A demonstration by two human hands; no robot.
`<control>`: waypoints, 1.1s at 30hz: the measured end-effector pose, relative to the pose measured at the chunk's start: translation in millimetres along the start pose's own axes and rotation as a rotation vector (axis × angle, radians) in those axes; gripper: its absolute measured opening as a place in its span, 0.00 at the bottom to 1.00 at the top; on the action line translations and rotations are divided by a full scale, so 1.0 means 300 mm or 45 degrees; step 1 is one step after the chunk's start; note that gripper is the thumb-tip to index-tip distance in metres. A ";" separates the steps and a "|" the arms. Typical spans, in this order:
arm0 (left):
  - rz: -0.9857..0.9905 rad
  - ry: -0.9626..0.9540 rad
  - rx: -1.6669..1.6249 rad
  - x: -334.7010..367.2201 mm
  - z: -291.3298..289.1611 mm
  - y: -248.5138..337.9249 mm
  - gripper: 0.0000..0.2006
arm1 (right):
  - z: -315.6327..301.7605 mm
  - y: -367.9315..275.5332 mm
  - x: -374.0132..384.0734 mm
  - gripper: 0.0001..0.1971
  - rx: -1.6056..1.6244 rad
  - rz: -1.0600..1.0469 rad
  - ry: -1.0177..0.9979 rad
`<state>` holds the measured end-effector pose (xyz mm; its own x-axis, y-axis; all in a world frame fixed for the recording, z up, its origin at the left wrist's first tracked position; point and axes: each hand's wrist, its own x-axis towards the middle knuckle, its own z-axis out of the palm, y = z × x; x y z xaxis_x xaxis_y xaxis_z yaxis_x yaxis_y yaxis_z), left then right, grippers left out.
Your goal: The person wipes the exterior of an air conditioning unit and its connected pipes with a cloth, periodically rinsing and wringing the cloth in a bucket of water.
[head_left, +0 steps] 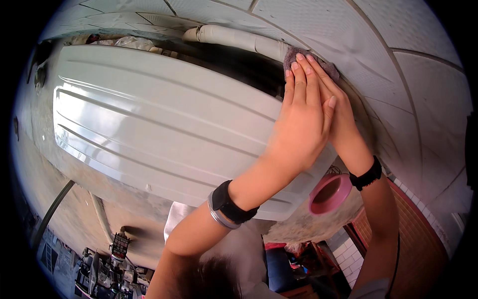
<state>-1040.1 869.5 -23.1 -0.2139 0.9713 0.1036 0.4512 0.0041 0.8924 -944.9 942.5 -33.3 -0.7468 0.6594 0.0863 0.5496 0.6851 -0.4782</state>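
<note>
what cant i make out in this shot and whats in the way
Head view:
- Cloth: its middle, under the hands
- Right hand: partly hidden by the left hand
- Pipe: its course at the cloth, covered by it
- Gap behind the white panel: too dark

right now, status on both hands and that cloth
Left hand overlapping right hand; fingertips on purple-grey fabric cloth. Cloth at visible right end of long white pipe. Glossy white ribbed casing near left hand.
</note>
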 end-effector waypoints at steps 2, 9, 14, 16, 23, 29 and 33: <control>-0.071 0.016 -0.010 0.006 -0.020 -0.029 0.26 | 0.030 -0.002 0.033 0.19 -0.080 -0.067 0.009; -0.133 0.027 -0.078 0.062 -0.134 -0.129 0.24 | 0.132 -0.050 0.149 0.17 -0.248 -0.172 0.194; -0.030 -0.027 -0.022 0.043 -0.087 -0.126 0.24 | 0.101 -0.014 0.102 0.17 -0.240 -0.195 0.167; 0.012 -0.023 0.005 0.038 -0.059 -0.116 0.24 | 0.086 -0.005 0.072 0.18 -0.179 -0.125 0.171; 0.148 -0.046 0.156 0.015 0.036 -0.040 0.24 | 0.034 0.049 -0.050 0.16 -0.129 -0.033 0.297; 0.240 -0.064 0.242 -0.009 0.151 0.027 0.21 | -0.021 0.132 -0.164 0.18 -0.144 0.017 0.348; 0.293 -0.136 0.210 -0.032 0.243 0.077 0.23 | -0.062 0.185 -0.259 0.17 -0.115 0.099 0.372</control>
<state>-964.3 877.8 -35.5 -0.0009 0.9707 0.2403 0.6135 -0.1893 0.7667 -849.6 935.0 -50.2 -0.5694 0.7630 0.3061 0.6415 0.6452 -0.4149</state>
